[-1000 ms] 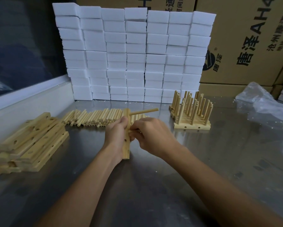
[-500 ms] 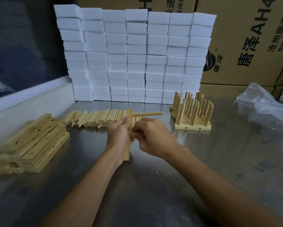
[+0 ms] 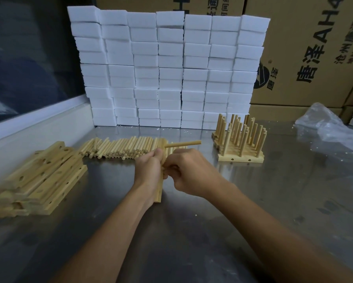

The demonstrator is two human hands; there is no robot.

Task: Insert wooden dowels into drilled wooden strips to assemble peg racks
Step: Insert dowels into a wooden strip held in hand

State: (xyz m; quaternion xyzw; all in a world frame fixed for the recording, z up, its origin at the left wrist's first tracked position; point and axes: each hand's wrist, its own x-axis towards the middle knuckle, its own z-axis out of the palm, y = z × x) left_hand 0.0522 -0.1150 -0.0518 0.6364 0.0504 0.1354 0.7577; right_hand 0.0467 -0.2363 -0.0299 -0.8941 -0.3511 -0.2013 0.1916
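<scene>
Head view: the left hand (image 3: 151, 172) grips an upright wooden strip (image 3: 158, 193) at the table's (image 3: 192, 231) centre, one dowel (image 3: 182, 144) jutting right from its top. The right hand (image 3: 192, 172) is curled, pinching something hidden against the strip. Far right, cartons (image 3: 306, 54) read "唐泽" and "AH".

A wall of stacked white foam blocks (image 3: 167, 68) fills the upper centre, brown printed cardboard boxes (image 3: 306, 52) stand behind at upper right, and crumpled clear plastic (image 3: 330, 127) lies at right on the metal table (image 3: 192, 231).
</scene>
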